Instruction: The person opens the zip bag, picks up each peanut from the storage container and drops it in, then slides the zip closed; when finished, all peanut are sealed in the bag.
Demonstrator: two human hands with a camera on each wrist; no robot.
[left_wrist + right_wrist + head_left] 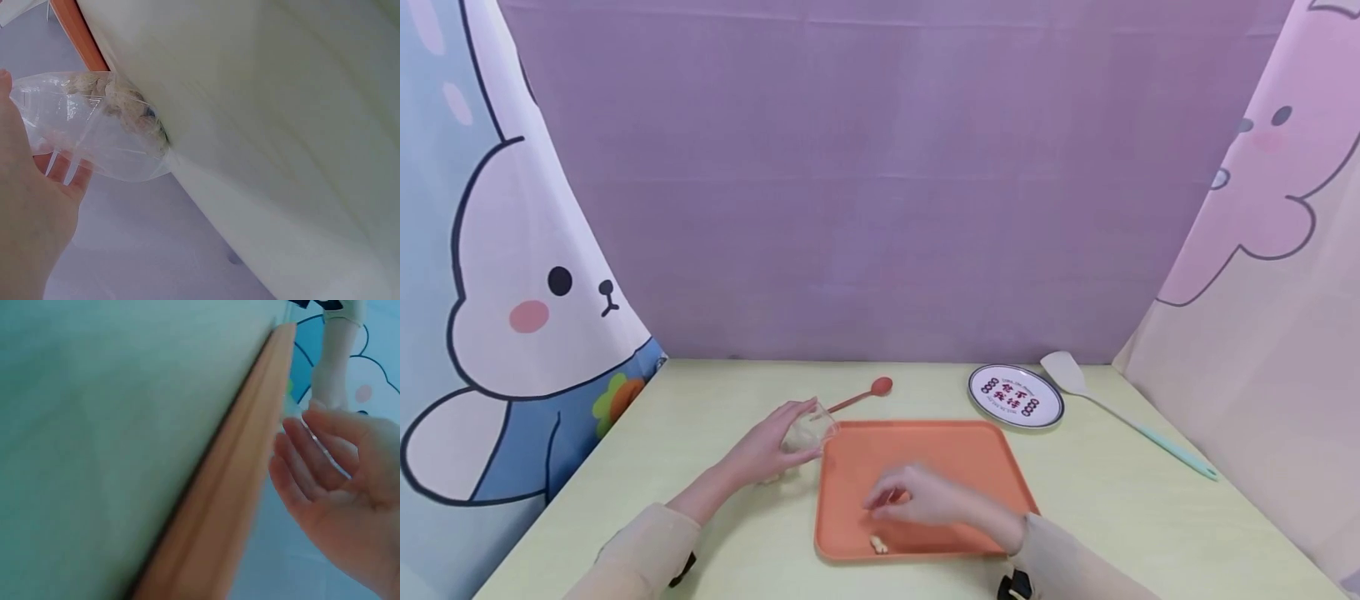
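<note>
On the left, my left hand (770, 444) grips a clear plastic bag (809, 430) beside the orange tray's (925, 446) left edge. Beige, lumpy pieces that look like peanuts in the shell (128, 106) lie inside the bag in the left wrist view. Over the tray, slightly blurred, is my right hand (917, 494), its fingers loosely bent and nothing visible between them. A small pale piece, apparently a peanut (877, 544), lies on the tray near its front edge, just below that hand.
A red spoon (880, 387) lies behind the tray, its handle running toward the bag. To the back right are a white plate (1017, 397) with red lettering and a spatula (1120, 410) with a mint-green handle. Printed cloth curtains (880, 183) enclose the table.
</note>
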